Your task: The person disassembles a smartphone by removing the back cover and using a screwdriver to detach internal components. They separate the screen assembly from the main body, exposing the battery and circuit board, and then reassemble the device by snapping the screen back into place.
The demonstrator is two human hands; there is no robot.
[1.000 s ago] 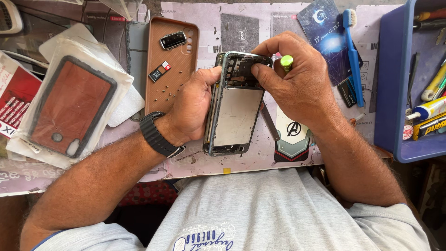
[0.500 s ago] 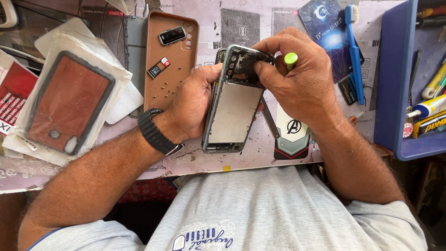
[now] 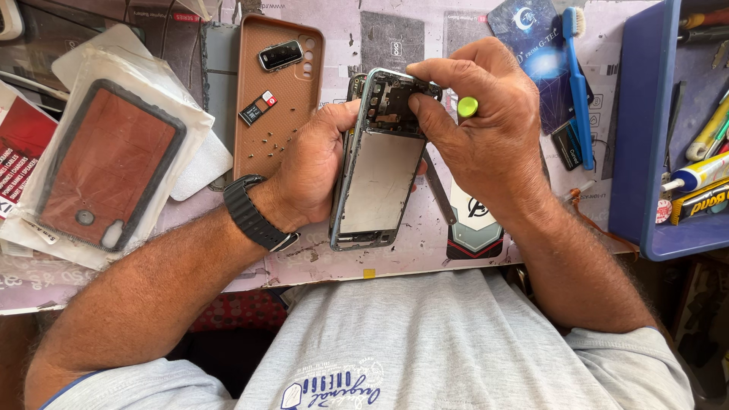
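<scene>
Left hand point(image 3: 315, 171) grips the opened phone point(image 3: 380, 163); right hand point(image 3: 486, 125), closed on a green-capped screwdriver point(image 3: 467, 106), probably works a screw near the top, which needs steadiness.

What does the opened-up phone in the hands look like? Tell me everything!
The opened smartphone with no back cover has a thin metal-looking frame, a flat grey plate in the middle and dark small parts at its top. It is tilted slightly above the worktable. The left hand grips its side; the right hand pinches its top end.
</scene>
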